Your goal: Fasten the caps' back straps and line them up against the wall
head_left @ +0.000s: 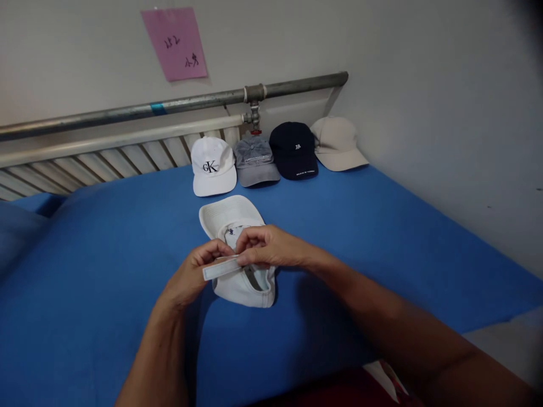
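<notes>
A white cap [231,217] lies upside down on the blue bed cover [365,237], brim pointing away from me. My left hand [193,277] and my right hand [267,247] meet over its back opening. Both are closed in a pinch on the cap's white adjusting strap [219,268], which sticks out to the left between the fingers. The inside of the cap is partly hidden by my hands.
Along the far wall sit a white cap with black letters [213,165], a grey cap [255,161], a dark navy cap [294,150] and a beige cap [337,142]. Behind them run a metal pipe [169,105] and a slatted bed rail. A pink note [175,42] hangs on the wall.
</notes>
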Demonstrator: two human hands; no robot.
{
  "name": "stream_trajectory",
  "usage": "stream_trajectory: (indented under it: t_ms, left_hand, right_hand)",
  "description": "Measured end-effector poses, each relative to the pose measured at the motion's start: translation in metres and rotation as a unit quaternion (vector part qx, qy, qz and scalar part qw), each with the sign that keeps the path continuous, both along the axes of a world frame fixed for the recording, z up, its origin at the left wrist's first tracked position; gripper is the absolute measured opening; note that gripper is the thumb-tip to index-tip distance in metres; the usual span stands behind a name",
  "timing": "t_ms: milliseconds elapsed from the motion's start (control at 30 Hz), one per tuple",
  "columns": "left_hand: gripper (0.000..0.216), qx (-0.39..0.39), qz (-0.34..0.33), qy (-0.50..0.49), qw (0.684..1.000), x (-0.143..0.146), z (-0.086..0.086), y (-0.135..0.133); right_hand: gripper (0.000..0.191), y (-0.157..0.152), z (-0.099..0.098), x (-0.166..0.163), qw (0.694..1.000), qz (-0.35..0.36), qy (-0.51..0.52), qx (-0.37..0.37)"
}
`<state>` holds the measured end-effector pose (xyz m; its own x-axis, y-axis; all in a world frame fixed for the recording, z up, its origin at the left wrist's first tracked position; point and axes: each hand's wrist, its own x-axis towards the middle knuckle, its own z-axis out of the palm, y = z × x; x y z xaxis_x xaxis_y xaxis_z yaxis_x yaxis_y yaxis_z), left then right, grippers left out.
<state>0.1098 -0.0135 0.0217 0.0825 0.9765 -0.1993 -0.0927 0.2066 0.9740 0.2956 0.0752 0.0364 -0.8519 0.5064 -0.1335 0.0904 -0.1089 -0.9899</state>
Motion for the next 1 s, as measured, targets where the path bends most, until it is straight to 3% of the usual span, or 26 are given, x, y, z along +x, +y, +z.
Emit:
stream_trajectory:
  t_ms: [167,267,400,533,867,1000]
  left_hand:
    - [0.034,0.008,0.013,-0.007,1.0,-0.001,0.005,-0.001]
    - [0.045,0.036,-0.018,-0.03,0.999,-0.007,0.004,-0.003]
    - [0.034,0.031,-0.065,0.013,0.997,-0.014,0.005,-0.005]
    - [0.024,0.031,-0.062,0.072,0.995,-0.014,0.009,-0.007]
    - [0.021,0.039,-0.073,0.059,0.995,-0.018,0.005,-0.007]
    - [0.022,0.043,-0.054,0.054,0.996,-0.017,0.003,-0.006]
  right_hand:
    - [0.027,0.004,-0.001,0.002,0.995,0.051,-0.025,0.08]
    - [0.03,0.004,-0.004,0.002,0.996,0.049,-0.023,0.072]
    - [0.031,0.0,-0.009,-0.002,0.998,0.015,-0.018,0.053]
    - [0.032,-0.004,-0.011,-0.005,0.999,-0.001,-0.005,0.049]
    - [0.032,-0.012,-0.014,-0.011,0.995,-0.044,0.022,0.088]
    - [0.032,-0.008,-0.017,-0.011,1.0,-0.018,0.012,0.022]
